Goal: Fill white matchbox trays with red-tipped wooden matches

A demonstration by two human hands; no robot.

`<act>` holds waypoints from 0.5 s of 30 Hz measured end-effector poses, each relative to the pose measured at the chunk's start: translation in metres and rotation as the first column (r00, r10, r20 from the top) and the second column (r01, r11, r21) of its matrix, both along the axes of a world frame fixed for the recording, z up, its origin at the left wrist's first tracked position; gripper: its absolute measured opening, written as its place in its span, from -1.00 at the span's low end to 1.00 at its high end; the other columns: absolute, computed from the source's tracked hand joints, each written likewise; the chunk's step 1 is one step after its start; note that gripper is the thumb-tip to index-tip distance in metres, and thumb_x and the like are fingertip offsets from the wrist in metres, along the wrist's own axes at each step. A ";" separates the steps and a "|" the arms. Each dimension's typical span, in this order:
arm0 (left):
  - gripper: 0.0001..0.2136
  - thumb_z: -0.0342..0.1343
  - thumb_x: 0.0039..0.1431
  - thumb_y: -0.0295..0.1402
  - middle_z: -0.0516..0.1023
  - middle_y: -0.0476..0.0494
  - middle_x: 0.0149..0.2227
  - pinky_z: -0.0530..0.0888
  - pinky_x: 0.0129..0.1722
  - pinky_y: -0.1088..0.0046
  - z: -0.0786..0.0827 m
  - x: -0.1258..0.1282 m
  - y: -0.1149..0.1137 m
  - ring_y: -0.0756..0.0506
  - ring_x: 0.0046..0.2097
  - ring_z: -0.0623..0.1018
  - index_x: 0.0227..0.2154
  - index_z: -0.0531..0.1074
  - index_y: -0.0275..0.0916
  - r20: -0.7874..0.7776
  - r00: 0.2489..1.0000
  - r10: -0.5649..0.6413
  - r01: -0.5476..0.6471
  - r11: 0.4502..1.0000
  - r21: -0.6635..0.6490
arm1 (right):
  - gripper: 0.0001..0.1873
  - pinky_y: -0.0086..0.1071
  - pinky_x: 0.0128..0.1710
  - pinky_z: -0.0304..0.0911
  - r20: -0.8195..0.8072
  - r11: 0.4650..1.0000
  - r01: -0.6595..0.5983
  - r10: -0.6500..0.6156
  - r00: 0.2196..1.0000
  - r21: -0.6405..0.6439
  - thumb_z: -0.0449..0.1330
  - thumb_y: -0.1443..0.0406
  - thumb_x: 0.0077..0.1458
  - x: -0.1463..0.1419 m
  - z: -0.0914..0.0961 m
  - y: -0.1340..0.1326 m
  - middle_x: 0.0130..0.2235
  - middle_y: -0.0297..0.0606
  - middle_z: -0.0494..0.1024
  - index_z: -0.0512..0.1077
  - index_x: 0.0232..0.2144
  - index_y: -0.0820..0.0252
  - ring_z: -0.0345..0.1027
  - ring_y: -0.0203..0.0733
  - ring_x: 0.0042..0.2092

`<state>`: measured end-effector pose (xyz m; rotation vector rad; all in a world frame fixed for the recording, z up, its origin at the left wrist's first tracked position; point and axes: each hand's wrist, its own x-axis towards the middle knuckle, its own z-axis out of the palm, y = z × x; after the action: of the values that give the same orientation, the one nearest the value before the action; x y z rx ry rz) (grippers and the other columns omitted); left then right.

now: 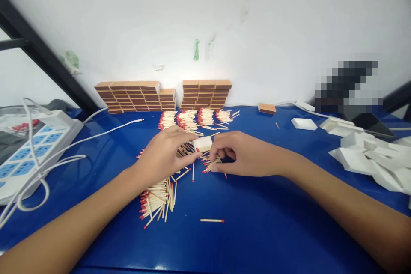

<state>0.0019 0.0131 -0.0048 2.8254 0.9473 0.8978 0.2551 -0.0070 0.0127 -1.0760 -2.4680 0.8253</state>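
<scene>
My left hand [168,150] is closed on a small white matchbox tray [203,142], thumb in front and fingers behind. Inside the tray's near edge some wood-coloured sticks show. Just right of it, my right hand [233,152] is curled in a pinch on a few red-tipped matches [208,165] below the tray. A loose heap of matches [157,199] spreads under and in front of my left hand, partly hidden by it. One single match [212,221] lies nearer to me. Behind the hands, several bundles of matches [188,120] sit in a row.
Stacked matchboxes [133,96] and a second stack [207,94] stand against the wall. One matchbox [267,108] lies apart to their right. White empty trays [375,154] pile up at the right. A power strip [35,150] with white cables [64,152] occupies the left.
</scene>
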 end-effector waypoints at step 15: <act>-0.68 0.29 0.27 -0.20 0.69 -0.13 -0.12 0.59 -0.07 0.26 0.000 -0.001 -0.001 -0.13 -0.09 0.64 0.02 0.57 -0.21 -0.002 1.000 0.020 -0.020 1.000 -0.009 | -0.82 -0.40 -0.38 0.17 0.043 0.990 0.015 -0.009 0.999 -0.142 0.25 0.18 0.27 0.003 -0.001 0.002 -0.30 -0.31 0.52 0.51 -0.28 0.17 0.28 -0.33 -0.36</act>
<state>0.0010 0.0125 -0.0046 2.8144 0.9791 0.8911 0.2578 -0.0046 0.0114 -1.1664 -2.4661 0.9981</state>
